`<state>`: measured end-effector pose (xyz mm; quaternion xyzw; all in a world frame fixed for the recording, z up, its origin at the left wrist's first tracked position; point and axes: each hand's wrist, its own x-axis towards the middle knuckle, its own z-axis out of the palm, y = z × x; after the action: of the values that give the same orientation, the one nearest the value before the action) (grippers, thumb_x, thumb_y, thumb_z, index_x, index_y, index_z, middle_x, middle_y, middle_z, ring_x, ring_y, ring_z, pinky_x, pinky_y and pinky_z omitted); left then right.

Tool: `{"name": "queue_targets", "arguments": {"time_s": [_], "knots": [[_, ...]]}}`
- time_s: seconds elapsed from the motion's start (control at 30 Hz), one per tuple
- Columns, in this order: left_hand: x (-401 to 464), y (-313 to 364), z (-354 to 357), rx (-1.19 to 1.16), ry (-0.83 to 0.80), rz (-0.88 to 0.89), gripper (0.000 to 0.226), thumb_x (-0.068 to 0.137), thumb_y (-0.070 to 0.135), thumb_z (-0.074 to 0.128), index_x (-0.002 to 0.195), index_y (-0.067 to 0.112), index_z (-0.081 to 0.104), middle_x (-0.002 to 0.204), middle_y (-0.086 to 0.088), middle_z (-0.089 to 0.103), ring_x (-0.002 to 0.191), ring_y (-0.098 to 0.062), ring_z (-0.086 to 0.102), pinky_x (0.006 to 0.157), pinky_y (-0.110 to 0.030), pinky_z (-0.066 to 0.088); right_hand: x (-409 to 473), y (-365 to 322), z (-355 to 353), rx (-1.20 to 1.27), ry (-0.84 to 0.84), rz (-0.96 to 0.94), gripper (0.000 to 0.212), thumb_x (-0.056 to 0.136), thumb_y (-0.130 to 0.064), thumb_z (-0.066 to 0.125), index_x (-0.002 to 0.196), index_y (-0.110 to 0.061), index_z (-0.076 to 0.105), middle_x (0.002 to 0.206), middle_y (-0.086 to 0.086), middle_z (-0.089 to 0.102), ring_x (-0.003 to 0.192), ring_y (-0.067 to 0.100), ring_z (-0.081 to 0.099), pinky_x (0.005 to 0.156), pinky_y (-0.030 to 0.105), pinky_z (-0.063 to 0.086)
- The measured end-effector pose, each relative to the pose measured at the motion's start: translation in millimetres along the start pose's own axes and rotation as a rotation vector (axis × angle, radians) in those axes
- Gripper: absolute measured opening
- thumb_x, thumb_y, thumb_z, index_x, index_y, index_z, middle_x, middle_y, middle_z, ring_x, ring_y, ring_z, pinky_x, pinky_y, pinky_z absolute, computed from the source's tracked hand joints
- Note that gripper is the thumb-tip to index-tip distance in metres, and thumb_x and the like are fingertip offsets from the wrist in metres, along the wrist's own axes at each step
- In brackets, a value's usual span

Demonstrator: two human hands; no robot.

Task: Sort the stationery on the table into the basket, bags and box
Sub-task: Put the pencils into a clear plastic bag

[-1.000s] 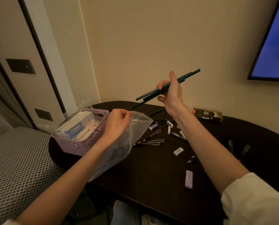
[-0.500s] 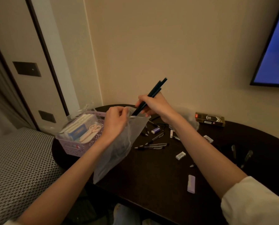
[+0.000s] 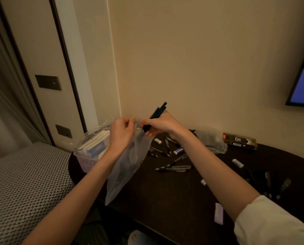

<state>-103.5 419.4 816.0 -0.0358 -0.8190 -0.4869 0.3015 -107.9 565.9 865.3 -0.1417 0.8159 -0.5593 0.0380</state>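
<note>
Fingers (image 3: pixel 130 122) of my left hand (image 3: pixel 122 133) are pinching the top edge of a clear, soft plastic bag (image 3: pixel 128 167), which is hanging down over the near edge of the dark oval bench (image 3: pixel 174 191). My right hand (image 3: pixel 162 124) is closing around a bundle of dark teal pencils (image 3: pixel 157 113), tilted, lower ends sitting at the bag's mouth, upper ends sticking up past the knuckles. I cannot tell how far in they are reaching.

Left of the bag, a lilac perforated plastic basket (image 3: pixel 87 163) is standing on the bench with white and blue packs inside. Loose black pens (image 3: pixel 172 168) and small white erasers (image 3: pixel 237 163) are lying scattered beyond my forearms. A gold and black cardboard box (image 3: pixel 239 140) is sitting by the wall, a second crumpled clear bag (image 3: pixel 213 140) just beside it. A pale purple eraser (image 3: pixel 218 213) is lying near the front edge.
</note>
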Motion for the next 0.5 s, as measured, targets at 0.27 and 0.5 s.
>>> {"name": "queue_targets", "arguments": {"time_s": [0.27,0.5], "knots": [[5.8,-1.5,-4.0,-0.026,0.021,-0.007,0.034,0.097,0.019,0.051,0.083,-0.005,0.070,0.061,-0.029,0.059,0.049,-0.022,0.046,0.051,-0.035,0.037,1.8,1.7,0.2,0.046,-0.103,-0.010,0.030,0.086,-0.019,0.069,0.104,0.005,0.065,0.092,0.019,0.071,0.073,0.019,0.071,0.066,0.023,0.059],[-2.3,-2.6,2.0,-0.084,-0.025,-0.090,0.033,0.098,0.020,0.051,0.084,-0.001,0.071,0.055,-0.011,0.052,0.047,-0.017,0.044,0.047,-0.029,0.036,7.1,19.3,-24.5,0.106,0.131,-0.013,0.019,0.090,-0.012,0.063,0.103,0.002,0.067,0.088,0.012,0.069,0.067,0.013,0.067,0.056,0.018,0.054]]}}
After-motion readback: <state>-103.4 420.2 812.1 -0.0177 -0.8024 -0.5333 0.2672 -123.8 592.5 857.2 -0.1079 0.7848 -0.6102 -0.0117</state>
